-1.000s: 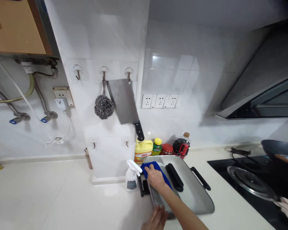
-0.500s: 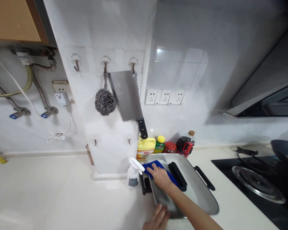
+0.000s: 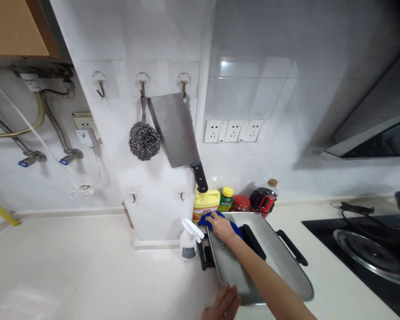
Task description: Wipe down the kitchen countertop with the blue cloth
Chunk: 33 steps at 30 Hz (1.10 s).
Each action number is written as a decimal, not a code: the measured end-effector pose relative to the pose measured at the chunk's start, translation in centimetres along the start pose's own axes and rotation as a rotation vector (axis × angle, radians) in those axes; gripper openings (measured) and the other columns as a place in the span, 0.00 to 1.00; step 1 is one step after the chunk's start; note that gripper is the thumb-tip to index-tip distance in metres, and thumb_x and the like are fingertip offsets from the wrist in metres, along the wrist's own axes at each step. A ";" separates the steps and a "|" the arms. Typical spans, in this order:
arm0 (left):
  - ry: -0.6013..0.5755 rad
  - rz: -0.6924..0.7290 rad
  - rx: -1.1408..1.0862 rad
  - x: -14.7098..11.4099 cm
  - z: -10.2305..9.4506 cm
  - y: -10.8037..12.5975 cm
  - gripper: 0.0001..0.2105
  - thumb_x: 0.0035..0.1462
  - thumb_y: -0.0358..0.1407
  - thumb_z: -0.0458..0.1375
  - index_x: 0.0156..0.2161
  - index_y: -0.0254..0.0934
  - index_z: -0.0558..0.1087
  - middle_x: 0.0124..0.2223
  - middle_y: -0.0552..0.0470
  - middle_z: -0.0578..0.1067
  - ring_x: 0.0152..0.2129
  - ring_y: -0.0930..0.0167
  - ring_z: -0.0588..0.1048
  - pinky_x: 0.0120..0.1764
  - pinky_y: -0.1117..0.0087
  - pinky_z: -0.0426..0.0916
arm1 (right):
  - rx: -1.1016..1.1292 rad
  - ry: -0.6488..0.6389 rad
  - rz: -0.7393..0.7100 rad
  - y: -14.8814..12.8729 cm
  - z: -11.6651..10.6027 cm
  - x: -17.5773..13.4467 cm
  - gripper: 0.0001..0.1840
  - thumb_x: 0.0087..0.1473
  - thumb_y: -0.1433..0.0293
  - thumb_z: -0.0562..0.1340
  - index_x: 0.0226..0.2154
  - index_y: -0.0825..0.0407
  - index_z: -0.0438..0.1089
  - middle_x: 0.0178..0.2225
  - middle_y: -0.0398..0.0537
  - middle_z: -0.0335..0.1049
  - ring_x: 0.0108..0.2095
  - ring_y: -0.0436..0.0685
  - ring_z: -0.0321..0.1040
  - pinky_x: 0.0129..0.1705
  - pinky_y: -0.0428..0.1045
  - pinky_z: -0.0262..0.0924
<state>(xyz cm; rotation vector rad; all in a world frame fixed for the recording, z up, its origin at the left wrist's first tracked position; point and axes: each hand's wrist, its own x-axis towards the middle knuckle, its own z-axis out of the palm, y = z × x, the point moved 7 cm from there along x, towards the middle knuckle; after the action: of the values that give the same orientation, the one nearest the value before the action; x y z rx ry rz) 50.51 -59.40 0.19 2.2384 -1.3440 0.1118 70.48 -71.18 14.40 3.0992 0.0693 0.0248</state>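
A wide rectangular metal lid (image 3: 280, 262) with a black bar handle (image 3: 254, 243) lies on a pan that has black side handles (image 3: 291, 246). My right hand (image 3: 222, 229) presses a bunched blue cloth (image 3: 235, 227) onto the lid's far left corner, its fingers curled over the cloth. Part of the cloth hangs past the rim. At the near left edge of the lid, my left hand (image 3: 222, 304) rests with fingers stretched out and nothing held. My right forearm crosses over the lid and hides part of it.
Left of the pan stands a white spray bottle (image 3: 188, 242). Behind are a yellow jug (image 3: 206, 203), a green bottle (image 3: 226, 200), a red-lidded jar (image 3: 241, 203) and a dark bottle (image 3: 265, 198). A cleaver (image 3: 175, 131) and steel scourer (image 3: 144, 140) hang on hooks. The black cooktop (image 3: 326, 231) is right.
My right hand has moved with the blue cloth toward the lid's far left corner, and the cloth is more bunched. The left hand stays at the near edge. The view has shifted slightly.
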 end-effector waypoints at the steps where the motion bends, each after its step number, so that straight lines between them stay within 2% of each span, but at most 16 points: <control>1: -0.020 -0.012 0.010 -0.1 0.2 -0.1 0.47 0.48 0.19 0.50 0.71 0.48 0.40 0.68 0.51 0.60 0.66 0.64 0.57 0.35 0.75 0.78 | 0.003 0.003 -0.012 -0.2 0.0 -0.5 0.24 0.62 0.75 0.48 0.56 0.44 0.66 0.52 0.52 0.64 0.42 0.56 0.67 0.42 0.49 0.59; 5: -0.096 -0.022 0.031 -0.1 -0.3 0.1 0.50 0.41 0.16 0.47 0.70 0.46 0.43 0.69 0.50 0.58 0.68 0.66 0.52 0.45 0.71 0.77 | 0.008 0.005 -0.068 -1.1 0.0 -2.8 0.23 0.62 0.75 0.47 0.54 0.44 0.67 0.51 0.51 0.65 0.42 0.56 0.66 0.44 0.51 0.57; 9: -0.112 0.000 -0.060 0.0 -2.8 0.7 0.51 0.39 0.17 0.48 0.70 0.43 0.42 0.72 0.50 0.51 0.69 0.66 0.45 0.58 0.62 0.70 | 0.016 0.004 -0.113 -1.9 -0.2 -5.0 0.22 0.62 0.75 0.49 0.54 0.45 0.67 0.51 0.52 0.65 0.40 0.56 0.66 0.45 0.52 0.56; 12: -0.079 0.057 -0.143 -0.6 -5.0 1.0 0.49 0.40 0.19 0.49 0.70 0.43 0.46 0.72 0.50 0.51 0.69 0.65 0.46 0.64 0.56 0.62 | 0.026 0.013 -0.141 -2.4 -0.6 -6.7 0.22 0.62 0.75 0.49 0.53 0.46 0.68 0.51 0.52 0.65 0.41 0.56 0.65 0.44 0.52 0.56; 15: 0.055 0.030 -0.210 -1.7 -7.3 0.3 0.41 0.49 0.20 0.46 0.69 0.44 0.51 0.70 0.50 0.56 0.67 0.67 0.53 0.64 0.56 0.62 | 0.039 0.021 -0.159 -2.9 -0.9 -8.7 0.21 0.61 0.75 0.50 0.52 0.46 0.68 0.51 0.52 0.65 0.43 0.57 0.65 0.44 0.51 0.56; 18: 0.199 -0.117 -0.300 -3.0 -9.2 -1.1 0.32 0.59 0.23 0.42 0.68 0.45 0.54 0.68 0.47 0.60 0.65 0.68 0.59 0.62 0.58 0.66 | 0.055 0.018 -0.162 -3.5 -1.0 -10.8 0.22 0.58 0.77 0.52 0.51 0.46 0.68 0.50 0.52 0.65 0.42 0.57 0.65 0.42 0.51 0.55; 21: 0.302 -0.264 -0.405 -3.5 -10.5 -2.1 0.27 0.63 0.26 0.42 0.66 0.44 0.58 0.66 0.45 0.64 0.63 0.67 0.63 0.56 0.62 0.73 | 0.054 0.008 -0.173 -4.2 -1.0 -12.9 0.22 0.55 0.79 0.54 0.49 0.47 0.68 0.49 0.51 0.65 0.41 0.57 0.66 0.38 0.50 0.55; 23: 0.344 -0.312 -0.438 -3.2 -11.2 -2.3 0.25 0.64 0.28 0.43 0.65 0.42 0.59 0.65 0.44 0.65 0.62 0.66 0.64 0.53 0.64 0.75 | 0.027 0.008 -0.181 -4.8 -0.9 -14.3 0.19 0.56 0.78 0.53 0.47 0.48 0.68 0.47 0.52 0.66 0.39 0.57 0.66 0.36 0.50 0.55; 26: 0.357 -0.324 -0.457 -2.1 -12.1 -2.1 0.25 0.63 0.27 0.43 0.64 0.41 0.60 0.64 0.43 0.65 0.61 0.66 0.65 0.53 0.63 0.74 | -0.025 0.035 -0.167 -5.9 -0.5 -16.6 0.17 0.56 0.77 0.53 0.47 0.50 0.68 0.46 0.54 0.67 0.37 0.58 0.66 0.34 0.51 0.56; 28: 0.336 -0.304 -0.469 -1.2 -12.5 -1.7 0.26 0.62 0.27 0.43 0.64 0.40 0.60 0.65 0.43 0.65 0.61 0.65 0.65 0.54 0.61 0.74 | -0.049 0.077 -0.122 -6.4 0.1 -18.3 0.19 0.56 0.78 0.54 0.49 0.49 0.67 0.47 0.55 0.67 0.37 0.58 0.67 0.34 0.51 0.58; 33: 0.265 -0.220 -0.454 0.9 -12.8 -0.7 0.25 0.63 0.29 0.44 0.65 0.41 0.58 0.66 0.44 0.63 0.63 0.65 0.62 0.57 0.59 0.72 | -0.028 0.237 0.044 -6.6 2.5 -22.5 0.27 0.58 0.77 0.54 0.59 0.48 0.61 0.59 0.60 0.63 0.39 0.59 0.68 0.38 0.53 0.63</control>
<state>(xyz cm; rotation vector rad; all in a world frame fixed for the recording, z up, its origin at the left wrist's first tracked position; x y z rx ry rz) 54.00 -53.78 11.19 1.8906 -0.8735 0.0195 47.74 -65.71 11.27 3.0535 0.0082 0.3903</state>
